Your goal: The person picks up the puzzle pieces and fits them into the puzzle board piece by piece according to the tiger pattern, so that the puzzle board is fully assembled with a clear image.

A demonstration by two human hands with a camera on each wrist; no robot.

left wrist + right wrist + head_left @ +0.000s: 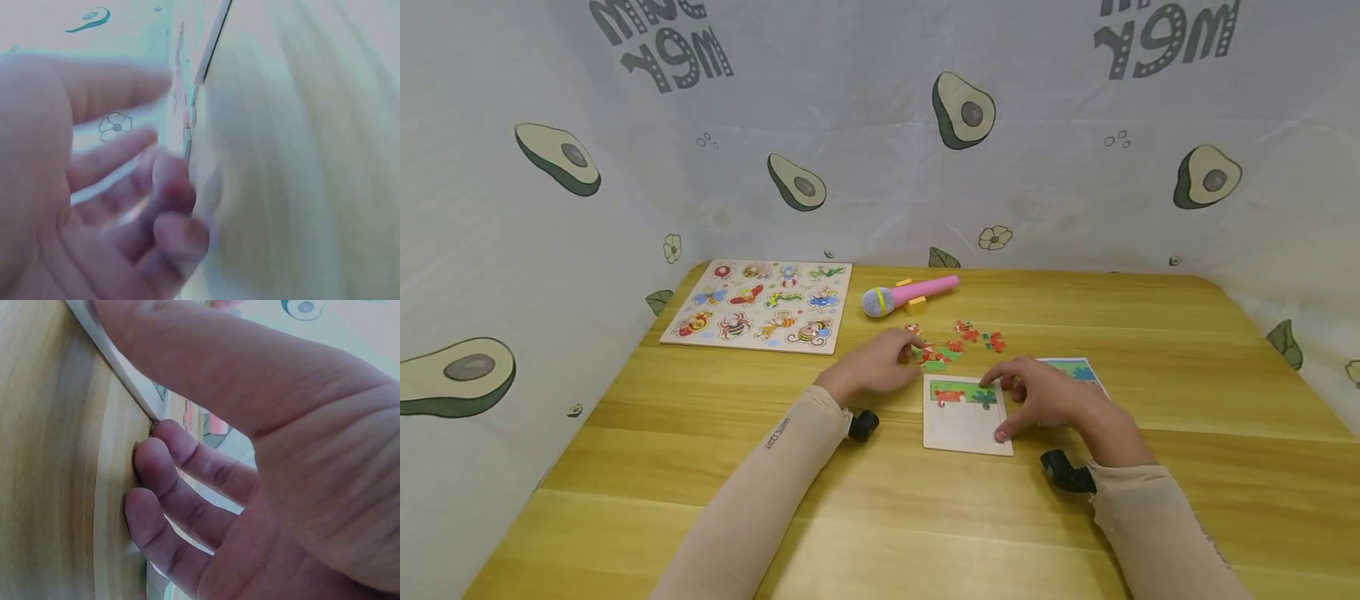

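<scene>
A square puzzle board (962, 429) lies on the table with a strip of fitted pieces (958, 392) along its far side, green with red and dark green shapes. My right hand (1048, 396) rests at its right side, the thumb on the near right corner and a fingertip by the far edge. In the right wrist view, the other fingers (147, 515) reach down to the table beside the board. Loose jigsaw pieces (934, 358) lie beyond the board. My left hand (876, 364) reaches over them, fingers loosely bent, with nothing seen between them in the blurred left wrist view.
More loose pieces (996, 342) lie to the right of the pile. A pink toy microphone (925, 289) sits on a yellow-orange stand farther back. An insect peg puzzle (756, 304) is at the back left. A printed picture card (1078, 369) lies partly under my right hand.
</scene>
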